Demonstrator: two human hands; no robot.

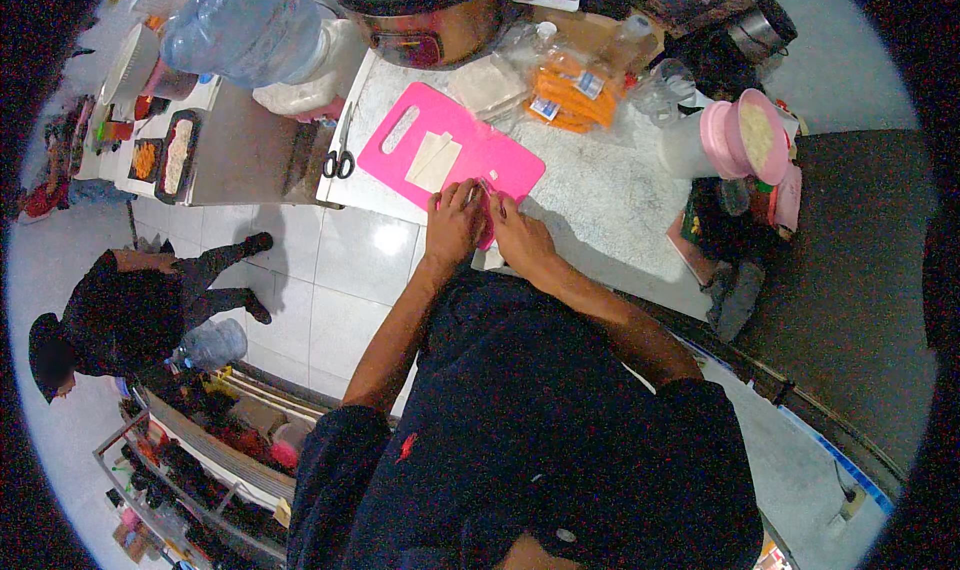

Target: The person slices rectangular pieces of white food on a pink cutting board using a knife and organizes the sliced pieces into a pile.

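A pink cutting board (517, 161) with a handle slot lies at an angle on the white tabletop before me. Pale thin rectangular sheets (435, 161), overlapping, rest on its middle. My left hand (454, 214) is over the board's near edge, fingers bent downward, just below the sheets. Close beside it, my right hand (523, 236) has its fingers curled at the near right part of the board. Something small and thin shows between the fingertips, too blurred to name. A small white piece (493, 174) lies just beyond them. Another pale piece (491, 259) shows below my hands, partly hidden.
Black-handled scissors (341, 154) lie left of the board. Behind it are a large cooker (424, 30), a pale stack (487, 86) and bagged orange food (574, 94). A pink-rimmed container (716, 142) stands right. Another person (127, 315) is at left, near a water jug (214, 343).
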